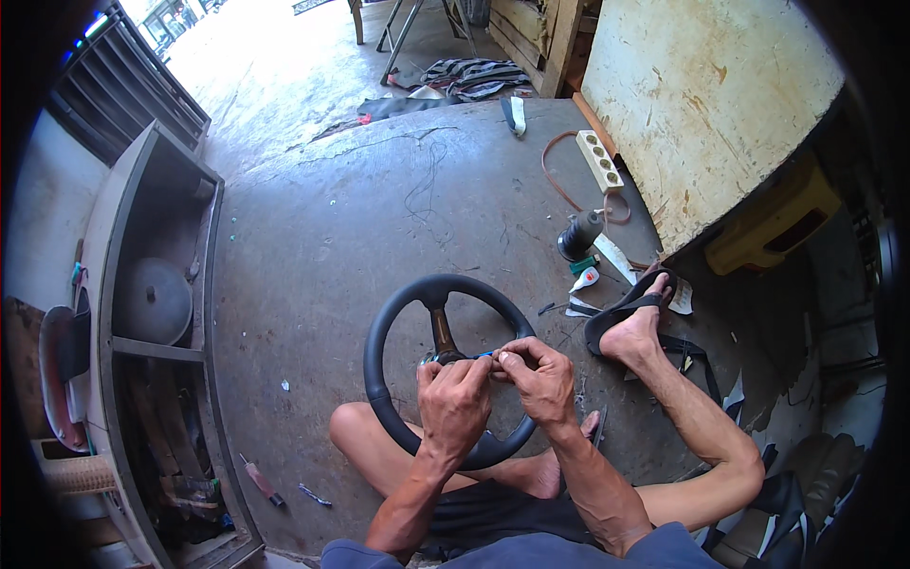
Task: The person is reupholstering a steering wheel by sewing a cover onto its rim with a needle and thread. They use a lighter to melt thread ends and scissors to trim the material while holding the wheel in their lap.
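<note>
A black steering wheel with a brown spoke rests over my lap, tilted toward me. Above its hub, my left hand and my right hand come together with their fingertips almost touching. Both are closed, thumb and fingers pinched. A small thin blue thing shows between the fingertips; its kind is too small to make out. The left hand hides much of the hub and lower wheel.
Right of the wheel are a dark thread spool, a small white bottle and scraps. Farther off lies a white power strip. A metal cabinet stands at left, with a handled tool on the floor nearby.
</note>
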The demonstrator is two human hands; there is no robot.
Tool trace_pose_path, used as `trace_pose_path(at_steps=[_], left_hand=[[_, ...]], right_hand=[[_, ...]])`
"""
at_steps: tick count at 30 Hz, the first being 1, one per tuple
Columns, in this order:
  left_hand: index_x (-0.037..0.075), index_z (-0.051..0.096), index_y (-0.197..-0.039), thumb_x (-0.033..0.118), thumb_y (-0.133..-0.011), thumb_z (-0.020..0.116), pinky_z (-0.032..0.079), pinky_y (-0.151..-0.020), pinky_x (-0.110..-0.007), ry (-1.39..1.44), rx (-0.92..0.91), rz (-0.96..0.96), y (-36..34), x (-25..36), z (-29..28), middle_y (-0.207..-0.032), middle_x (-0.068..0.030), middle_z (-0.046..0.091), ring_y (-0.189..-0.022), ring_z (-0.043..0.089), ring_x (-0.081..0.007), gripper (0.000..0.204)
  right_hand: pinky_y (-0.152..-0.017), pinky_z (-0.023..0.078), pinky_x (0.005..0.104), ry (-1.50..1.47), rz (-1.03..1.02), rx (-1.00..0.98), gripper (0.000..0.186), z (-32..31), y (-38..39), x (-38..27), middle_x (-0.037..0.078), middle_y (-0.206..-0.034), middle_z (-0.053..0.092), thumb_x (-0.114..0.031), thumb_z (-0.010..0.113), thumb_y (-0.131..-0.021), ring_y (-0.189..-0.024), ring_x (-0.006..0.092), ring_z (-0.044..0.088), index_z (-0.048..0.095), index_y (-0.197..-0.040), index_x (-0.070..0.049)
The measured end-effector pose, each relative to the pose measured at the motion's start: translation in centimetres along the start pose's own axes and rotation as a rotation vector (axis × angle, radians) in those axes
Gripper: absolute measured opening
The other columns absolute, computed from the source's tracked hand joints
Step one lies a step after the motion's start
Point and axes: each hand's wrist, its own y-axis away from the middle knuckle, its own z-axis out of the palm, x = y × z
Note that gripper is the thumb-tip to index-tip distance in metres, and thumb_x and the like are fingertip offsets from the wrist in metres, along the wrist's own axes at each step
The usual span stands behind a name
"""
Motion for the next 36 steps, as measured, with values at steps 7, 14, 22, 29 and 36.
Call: trace_pose_path(at_steps=[7, 14, 22, 29, 36], left_hand=[[0.013, 0.068, -0.099, 0.011, -0.080, 0.067, 0.038, -0.079, -0.037, -0.204, -0.055, 0.116, -0.5, 0.2, -0.9, -0.078, 0.0018, 0.062, -0.072, 0.064, -0.0154, 0.019], [0.014, 0.069, -0.098, 0.011, -0.080, 0.066, 0.040, -0.085, -0.038, -0.250, -0.152, 0.275, -0.7, -0.2, -0.7, -0.078, 0.0014, 0.061, -0.077, 0.063, -0.0158, 0.018], [0.013, 0.070, -0.093, 0.008, -0.080, 0.067, 0.039, -0.082, -0.038, -0.180, -0.089, 0.100, -0.5, -0.8, -0.8, -0.079, -0.0010, 0.063, -0.078, 0.062, -0.0187, 0.014], [0.014, 0.074, -0.094, 0.004, -0.078, 0.069, 0.038, -0.083, -0.037, -0.158, -0.087, 0.056, -0.7, -1.6, -2.4, -0.084, 0.0000, 0.067, -0.082, 0.063, -0.0189, 0.019], [0.014, 0.073, -0.093, 0.002, -0.077, 0.068, 0.039, -0.083, -0.038, -0.102, -0.052, 0.094, -1.5, 0.2, -1.8, -0.083, 0.0001, 0.066, -0.080, 0.062, -0.0183, 0.021]], right_hand=[[-0.076, 0.062, 0.0309, -0.236, 0.101, 0.051, 0.011, 0.6, -0.4, -0.1, 0.010, -0.090, 0.070, -0.004, 0.058, -0.093, -0.083, 0.0158, 0.071, 0.067, -0.092, 0.002], [-0.077, 0.059, 0.0289, -0.291, 0.057, 0.121, 0.010, -2.0, -1.7, 0.4, 0.009, -0.094, 0.072, -0.008, 0.061, -0.094, -0.083, 0.0149, 0.070, 0.067, -0.097, -0.001], [-0.079, 0.053, 0.0275, -0.402, 0.039, 0.064, 0.010, -4.1, -1.6, -1.2, 0.007, -0.094, 0.071, -0.014, 0.062, -0.099, -0.077, 0.0112, 0.063, 0.064, -0.105, -0.007], [-0.043, 0.039, 0.0220, -0.509, 0.035, 0.243, 0.007, -10.4, -2.4, -1.1, -0.003, -0.068, 0.048, -0.014, 0.062, -0.099, -0.048, 0.0049, 0.040, 0.060, -0.105, -0.010], [-0.045, 0.038, 0.0224, -0.165, -0.130, 0.201, 0.017, -13.1, -0.2, -3.4, -0.003, -0.074, 0.054, -0.011, 0.063, -0.097, -0.059, 0.0056, 0.048, 0.063, -0.112, -0.003]])
